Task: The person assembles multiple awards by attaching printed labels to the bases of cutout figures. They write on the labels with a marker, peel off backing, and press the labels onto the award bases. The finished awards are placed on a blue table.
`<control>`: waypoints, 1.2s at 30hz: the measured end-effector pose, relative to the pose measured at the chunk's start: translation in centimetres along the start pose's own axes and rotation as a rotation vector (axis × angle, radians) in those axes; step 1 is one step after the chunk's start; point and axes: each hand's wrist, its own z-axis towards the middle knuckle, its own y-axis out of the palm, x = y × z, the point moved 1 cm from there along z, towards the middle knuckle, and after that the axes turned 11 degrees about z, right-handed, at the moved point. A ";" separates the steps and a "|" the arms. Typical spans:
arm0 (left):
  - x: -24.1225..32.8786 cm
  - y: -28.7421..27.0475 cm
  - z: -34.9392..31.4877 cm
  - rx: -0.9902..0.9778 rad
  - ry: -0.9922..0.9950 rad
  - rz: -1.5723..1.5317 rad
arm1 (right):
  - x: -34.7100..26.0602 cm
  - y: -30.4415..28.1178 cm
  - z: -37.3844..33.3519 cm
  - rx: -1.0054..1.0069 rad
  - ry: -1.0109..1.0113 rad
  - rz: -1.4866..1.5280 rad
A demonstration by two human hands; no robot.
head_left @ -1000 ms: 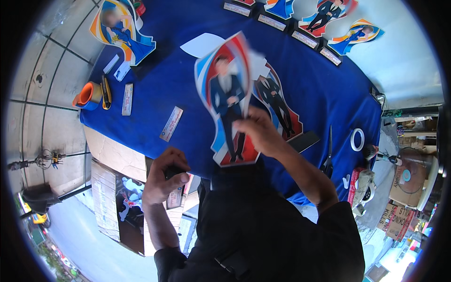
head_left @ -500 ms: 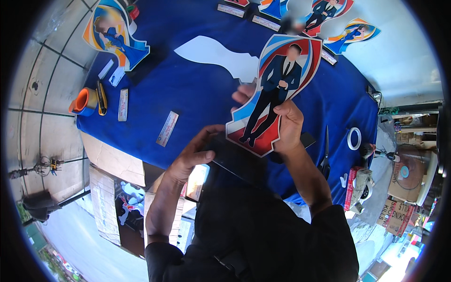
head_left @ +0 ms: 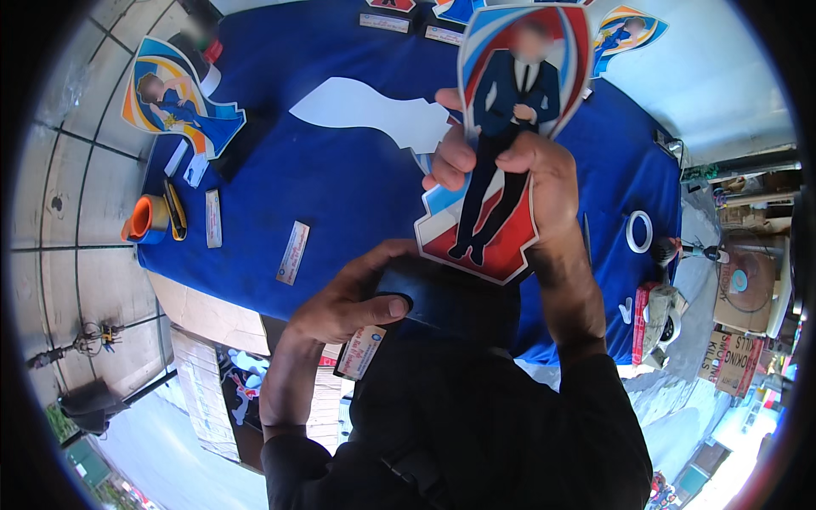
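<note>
A person's right hand (head_left: 551, 174), right of centre, pinches a flat cutout (head_left: 510, 93), its thumb on the printed front and its fingers behind, with tips showing past the cutout's left side. The cutout rises nearly upright from the centre to the top of the frame. The left hand (head_left: 344, 302), lower and left of centre, grips a black base (head_left: 459, 297) with the thumb pressed on top. The step in hand looks like bringing cutout and base together; the next move would seem to call for lining up the cutout's bottom edge with the base, keeping both steady. Whether they touch cannot be told. The cutout looks like stiff, smooth board, curvy-sided and pale-edged, showing a suited figure over red, white and blue swirls. The base looks smooth and slab-like. Beyond lies soft, lightly creased blue cloth (head_left: 246, 255), with a wavy white blank (head_left: 365, 106) at upper centre and a round orange tape roll (head_left: 146, 217) at left.
</note>
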 end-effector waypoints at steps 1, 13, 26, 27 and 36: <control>0.0 0.0 0.2 0.014 0.040 -0.027 | -0.1 0.2 0.2 0.039 0.008 -0.039; 0.4 -0.9 0.4 0.187 0.017 -0.044 | -0.2 1.8 2.4 0.056 -0.031 -0.145; 1.7 -1.1 0.0 0.289 0.076 0.027 | 0.6 2.8 2.7 -0.059 -0.178 -0.082; 1.8 -1.1 -0.1 0.275 0.066 0.049 | 0.6 3.0 2.8 -0.069 -0.167 -0.072; 2.3 -0.9 -0.2 0.334 0.076 0.115 | 0.5 3.4 2.8 -0.032 -0.186 -0.023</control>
